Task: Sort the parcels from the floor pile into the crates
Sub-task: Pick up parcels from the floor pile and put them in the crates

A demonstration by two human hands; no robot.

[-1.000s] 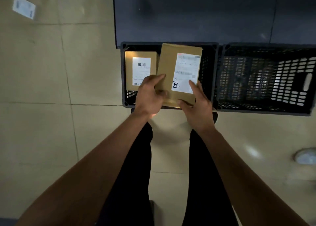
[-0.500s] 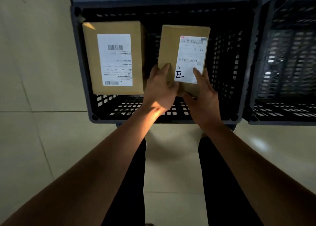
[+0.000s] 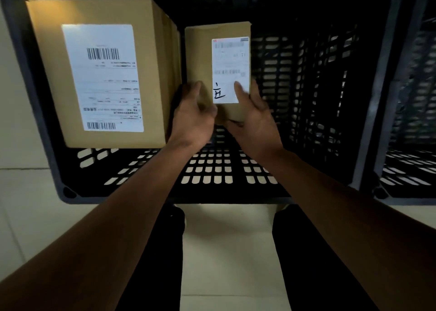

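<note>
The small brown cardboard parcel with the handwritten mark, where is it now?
Head view, centre: the small brown cardboard parcel is inside the black plastic crate, held by both hands, right of the larger brown box.

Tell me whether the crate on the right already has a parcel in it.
No, the right crate shows only bare black lattice; both parcels are in the left crate.

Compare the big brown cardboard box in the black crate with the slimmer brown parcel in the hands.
The big brown cardboard box rests untouched; the slimmer brown parcel is gripped by the left hand and right hand. The box's label is larger; the parcel's carries a handwritten mark. Both are inside the black crate.
</note>
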